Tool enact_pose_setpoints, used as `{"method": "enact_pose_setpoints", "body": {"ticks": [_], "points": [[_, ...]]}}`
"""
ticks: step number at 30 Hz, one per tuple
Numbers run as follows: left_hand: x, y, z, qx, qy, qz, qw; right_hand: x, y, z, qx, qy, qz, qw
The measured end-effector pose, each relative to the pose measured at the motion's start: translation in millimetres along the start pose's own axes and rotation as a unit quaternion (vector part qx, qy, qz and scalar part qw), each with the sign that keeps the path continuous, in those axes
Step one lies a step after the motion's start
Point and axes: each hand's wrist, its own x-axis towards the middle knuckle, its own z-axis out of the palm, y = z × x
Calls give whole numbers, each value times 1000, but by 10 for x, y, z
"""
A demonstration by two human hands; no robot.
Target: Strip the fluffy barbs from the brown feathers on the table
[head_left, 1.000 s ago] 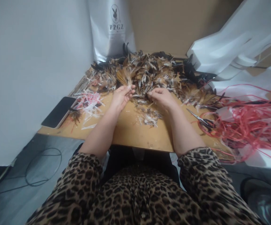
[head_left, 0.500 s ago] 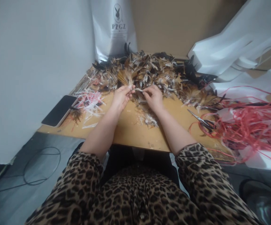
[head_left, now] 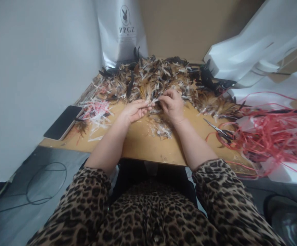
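Observation:
Thumb and fingers of my left hand (head_left: 137,110) pinch a bunch of brown feathers (head_left: 145,92) near its pale quill ends. Close beside it, my right hand (head_left: 172,104) is closed in a pinch at a pale whitish piece that sticks out from the bunch; it looks like a quill or feather, too small to tell. Behind both hands spreads a big heap of brown, black and white feathers (head_left: 174,73). Between my forearms a small pile of feather scraps (head_left: 161,130) lies on the wooden table (head_left: 143,147).
At the left edge lies a phone (head_left: 63,122), next to pink and white strips (head_left: 95,111). Scissors (head_left: 219,130) rest at the right, beside tangled red plastic string (head_left: 274,136). A silver bag (head_left: 125,44) stands behind the heap; white sacks (head_left: 251,41) lean at the right.
My right hand first came left to the quill ends, and now sits slightly further right. My left hand has shifted right and tilted the feather bunch, which now stands against the heap.

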Motion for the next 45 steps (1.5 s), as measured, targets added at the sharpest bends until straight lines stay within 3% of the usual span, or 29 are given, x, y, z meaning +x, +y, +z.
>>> {"method": "enact_pose_setpoints", "body": {"ticks": [4,8,11,14,17,21,29,41,45], "points": [[7,-16,25,6,19,17,1000,-4,-44,-3,38,25,13,999],[38,-19,41,7,61,86,994,52,-106,-28,121,108,145,976],[45,-26,64,19,75,135,988,111,-210,-51,252,84,281,922],[43,-58,90,51,80,149,984,138,-342,-48,384,12,377,843],[47,-107,99,83,63,139,985,130,-422,-11,464,-24,414,783],[62,-145,80,99,31,119,987,117,-411,27,503,-32,430,749],[75,-134,77,53,51,90,993,117,-396,7,497,-28,420,759],[53,-126,75,46,37,36,998,147,-347,-84,415,-49,336,844],[60,-140,68,67,34,36,997,128,-327,-60,394,-51,326,858]]}}
